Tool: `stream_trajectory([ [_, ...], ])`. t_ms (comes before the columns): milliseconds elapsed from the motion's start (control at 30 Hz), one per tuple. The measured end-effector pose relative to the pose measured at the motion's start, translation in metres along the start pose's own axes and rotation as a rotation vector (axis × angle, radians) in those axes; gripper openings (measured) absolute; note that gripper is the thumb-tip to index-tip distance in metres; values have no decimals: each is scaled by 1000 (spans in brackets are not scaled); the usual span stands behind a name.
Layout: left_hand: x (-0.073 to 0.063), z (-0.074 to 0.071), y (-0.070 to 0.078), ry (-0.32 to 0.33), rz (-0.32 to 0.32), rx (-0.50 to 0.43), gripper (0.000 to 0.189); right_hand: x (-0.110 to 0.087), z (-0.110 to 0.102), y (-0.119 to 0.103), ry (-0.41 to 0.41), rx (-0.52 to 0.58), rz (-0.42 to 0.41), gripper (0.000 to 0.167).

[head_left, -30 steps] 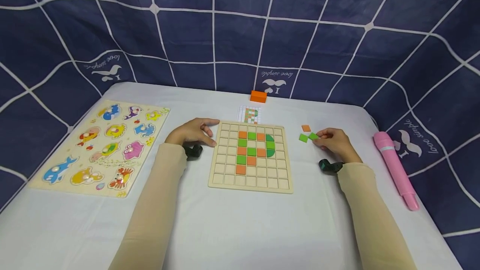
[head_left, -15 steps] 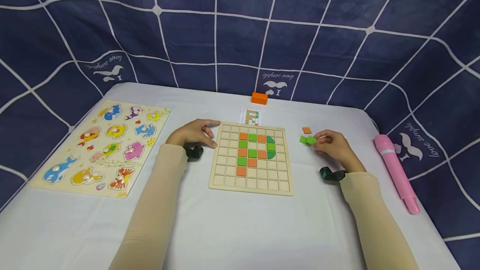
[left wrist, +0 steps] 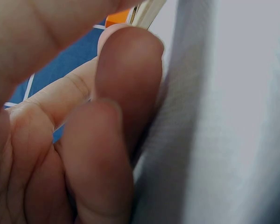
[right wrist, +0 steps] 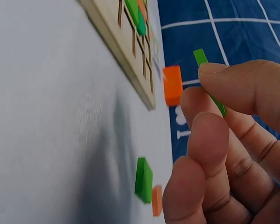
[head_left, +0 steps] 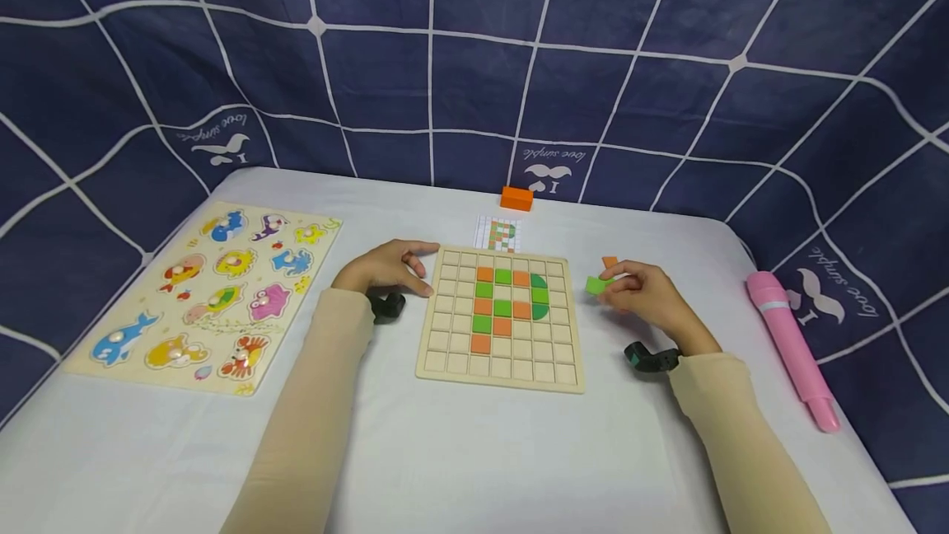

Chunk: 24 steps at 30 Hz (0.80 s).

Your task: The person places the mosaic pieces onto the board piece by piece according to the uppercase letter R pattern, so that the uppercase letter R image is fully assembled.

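Observation:
My right hand [head_left: 643,291] pinches a small green square tile [head_left: 596,286] between thumb and finger, raised off the table to the right of the wooden grid board [head_left: 500,383]. In the right wrist view, another green tile [right wrist: 143,179] and an orange tile [right wrist: 157,200] lie on the cloth below that hand. My left hand [head_left: 385,266] rests at the board's left edge, its index finger stretched to the upper left corner and its thumb against the side. Orange and green pieces, two of them rounded, form a letter P in the board's cells.
Behind the board lies a printed pattern card [head_left: 482,231], with an orange block [head_left: 516,199] beyond it. A sea-animal peg puzzle [head_left: 170,231] lies at the left. The pink toy microphone [head_left: 793,353] is at the right edge, beside the dark blue checked cloth [head_left: 667,105].
My right hand has picked up the green tile and moved it slightly left, clear of the other loose tiles. My left hand stays at the board's edge.

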<state>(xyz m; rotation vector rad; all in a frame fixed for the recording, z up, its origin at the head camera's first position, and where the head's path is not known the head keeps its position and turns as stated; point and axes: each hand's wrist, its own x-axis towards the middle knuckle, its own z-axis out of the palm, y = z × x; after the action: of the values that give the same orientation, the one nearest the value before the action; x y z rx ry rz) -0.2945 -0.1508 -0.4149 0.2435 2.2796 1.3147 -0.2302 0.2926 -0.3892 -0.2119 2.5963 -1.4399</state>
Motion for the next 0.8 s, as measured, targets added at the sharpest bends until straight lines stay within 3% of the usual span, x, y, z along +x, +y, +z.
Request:
stream_trajectory([
  [333, 1, 2, -1, 8, 9, -9, 98, -3, 23, -18, -119, -22, -76, 34],
  [800, -1, 6, -2, 14, 19, -31, 97, -10, 54, -27, -222, -54, -164, 25],
])
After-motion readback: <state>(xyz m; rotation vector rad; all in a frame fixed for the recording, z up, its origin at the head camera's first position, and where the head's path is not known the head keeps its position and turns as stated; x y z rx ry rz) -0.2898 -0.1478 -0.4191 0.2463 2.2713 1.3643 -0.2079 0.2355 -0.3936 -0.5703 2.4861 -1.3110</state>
